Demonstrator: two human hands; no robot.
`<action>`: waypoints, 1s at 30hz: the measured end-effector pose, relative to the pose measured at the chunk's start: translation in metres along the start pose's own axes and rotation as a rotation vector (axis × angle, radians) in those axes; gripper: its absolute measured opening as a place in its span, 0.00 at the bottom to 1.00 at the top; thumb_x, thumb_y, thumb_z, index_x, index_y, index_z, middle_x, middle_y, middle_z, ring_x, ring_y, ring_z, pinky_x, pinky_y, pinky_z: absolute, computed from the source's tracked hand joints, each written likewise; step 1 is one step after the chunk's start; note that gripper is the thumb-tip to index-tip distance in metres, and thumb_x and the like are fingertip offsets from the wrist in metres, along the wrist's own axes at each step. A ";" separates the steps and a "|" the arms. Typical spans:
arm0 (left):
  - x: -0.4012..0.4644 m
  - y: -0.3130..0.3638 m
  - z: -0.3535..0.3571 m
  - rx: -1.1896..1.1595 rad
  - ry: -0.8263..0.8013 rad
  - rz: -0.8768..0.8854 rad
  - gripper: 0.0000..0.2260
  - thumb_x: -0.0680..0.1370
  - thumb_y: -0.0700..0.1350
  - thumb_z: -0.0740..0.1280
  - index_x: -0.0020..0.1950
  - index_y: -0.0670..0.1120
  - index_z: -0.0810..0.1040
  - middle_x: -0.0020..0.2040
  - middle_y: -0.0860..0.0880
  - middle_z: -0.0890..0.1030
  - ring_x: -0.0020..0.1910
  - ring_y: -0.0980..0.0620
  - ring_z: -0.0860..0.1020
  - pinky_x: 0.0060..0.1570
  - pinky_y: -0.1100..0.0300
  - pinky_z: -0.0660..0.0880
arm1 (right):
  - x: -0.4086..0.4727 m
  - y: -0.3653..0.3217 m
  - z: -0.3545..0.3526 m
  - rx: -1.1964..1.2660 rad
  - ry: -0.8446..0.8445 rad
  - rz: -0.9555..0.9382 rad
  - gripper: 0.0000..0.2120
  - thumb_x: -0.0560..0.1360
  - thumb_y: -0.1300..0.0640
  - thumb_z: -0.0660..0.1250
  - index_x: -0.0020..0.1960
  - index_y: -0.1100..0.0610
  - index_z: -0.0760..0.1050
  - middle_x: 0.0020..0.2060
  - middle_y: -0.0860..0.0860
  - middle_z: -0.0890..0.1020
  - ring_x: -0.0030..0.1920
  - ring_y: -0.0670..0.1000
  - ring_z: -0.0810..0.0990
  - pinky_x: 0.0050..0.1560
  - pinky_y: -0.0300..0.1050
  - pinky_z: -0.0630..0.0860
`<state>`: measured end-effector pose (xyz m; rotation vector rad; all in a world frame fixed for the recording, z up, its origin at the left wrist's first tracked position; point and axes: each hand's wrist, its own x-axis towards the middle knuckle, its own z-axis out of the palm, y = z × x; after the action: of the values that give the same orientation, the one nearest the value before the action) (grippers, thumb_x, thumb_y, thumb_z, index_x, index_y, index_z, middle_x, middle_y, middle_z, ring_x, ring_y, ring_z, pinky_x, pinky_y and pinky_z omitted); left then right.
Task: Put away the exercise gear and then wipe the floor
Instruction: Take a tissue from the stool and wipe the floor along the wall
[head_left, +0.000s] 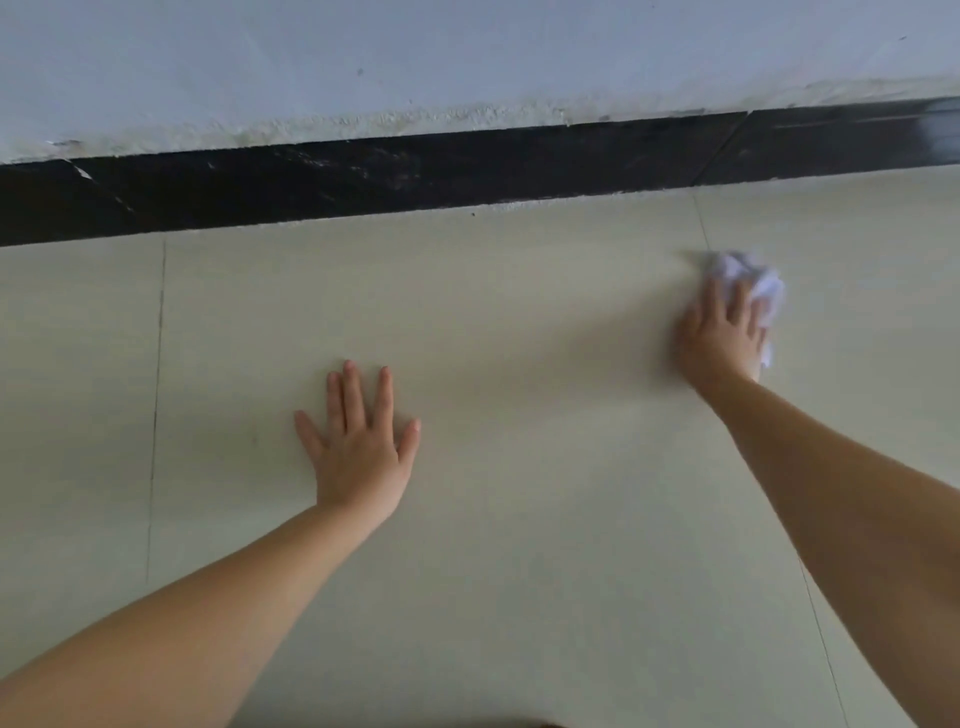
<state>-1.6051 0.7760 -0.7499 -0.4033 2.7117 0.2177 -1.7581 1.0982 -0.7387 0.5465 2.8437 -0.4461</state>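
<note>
A crumpled white tissue lies on the cream tiled floor at the right, close to the wall. My right hand presses down on it with fingers spread nearly straight; the tissue sticks out beyond the fingertips and along the hand's right side. My left hand rests flat on the floor at centre-left, fingers straight and spread, holding nothing. No exercise gear is in view.
A black skirting strip runs along the base of a white wall across the top. Thin tile joints cross the floor at the left and at the right.
</note>
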 end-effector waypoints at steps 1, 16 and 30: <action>-0.001 0.001 0.003 0.013 0.003 0.001 0.28 0.80 0.59 0.47 0.78 0.51 0.44 0.78 0.43 0.41 0.77 0.45 0.41 0.70 0.35 0.43 | 0.003 -0.008 -0.002 0.024 -0.012 0.144 0.26 0.82 0.49 0.47 0.78 0.50 0.47 0.78 0.54 0.44 0.77 0.58 0.42 0.74 0.56 0.43; 0.000 -0.001 0.012 0.056 0.034 0.015 0.30 0.76 0.58 0.48 0.75 0.45 0.60 0.75 0.36 0.59 0.74 0.37 0.57 0.63 0.27 0.53 | -0.011 -0.100 0.050 -0.178 -0.204 -1.062 0.24 0.80 0.50 0.47 0.76 0.52 0.58 0.76 0.57 0.56 0.75 0.62 0.54 0.73 0.58 0.54; 0.020 0.029 -0.064 0.158 -0.296 -0.136 0.25 0.80 0.56 0.52 0.74 0.46 0.55 0.76 0.39 0.53 0.75 0.43 0.55 0.71 0.40 0.53 | -0.030 -0.056 0.011 -0.175 -0.234 -0.305 0.29 0.82 0.46 0.45 0.78 0.53 0.37 0.77 0.55 0.38 0.76 0.59 0.36 0.75 0.57 0.37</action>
<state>-1.6540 0.7852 -0.6964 -0.4667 2.3803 0.0224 -1.7509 1.0348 -0.7270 0.0233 2.7063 -0.2838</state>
